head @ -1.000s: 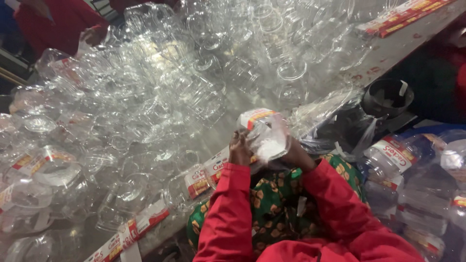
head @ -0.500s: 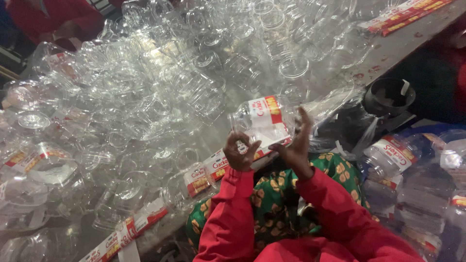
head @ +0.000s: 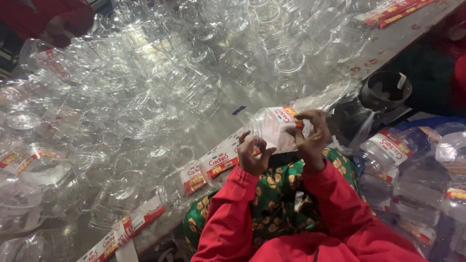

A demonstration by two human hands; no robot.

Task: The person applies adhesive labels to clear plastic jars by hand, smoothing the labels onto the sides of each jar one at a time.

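Clear plastic jar (head: 273,129) sits between both hands just above the person's lap, held over the near edge of the tabletop (head: 388,46). It looks thin-walled and see-through, so I judge it very light, a little springy under pressure and easy to dent rather than to break. Its smooth sides are probably slippery; a red, white and yellow label strip (head: 287,114) runs across its upper right part. The left hand (head: 253,156) cups the lower left side from beneath, its fingers (head: 242,140) curled against the wall. The right hand (head: 313,133) comes over the right side, fingers (head: 305,116) bent closely onto the label and pressing it to the plastic. Both hands are thus closed on the jar, neither spread wide. A hold across two opposite walls, or at the stiffer rim, seems the safest place to grip, with only mild squeeze.

Red sleeves and a green patterned garment (head: 272,194) lie nearest the camera. To the right, labelled jars (head: 388,150) are stacked close beside the person. Loose label strips (head: 213,162) lie along the near edge at left. A dark round roll holder (head: 386,90) stands beyond the right hand. Farther off, a large heap of unlabelled clear jars (head: 145,87) covers most of the surface. At the far left, another person's red sleeve (head: 43,14) shows.
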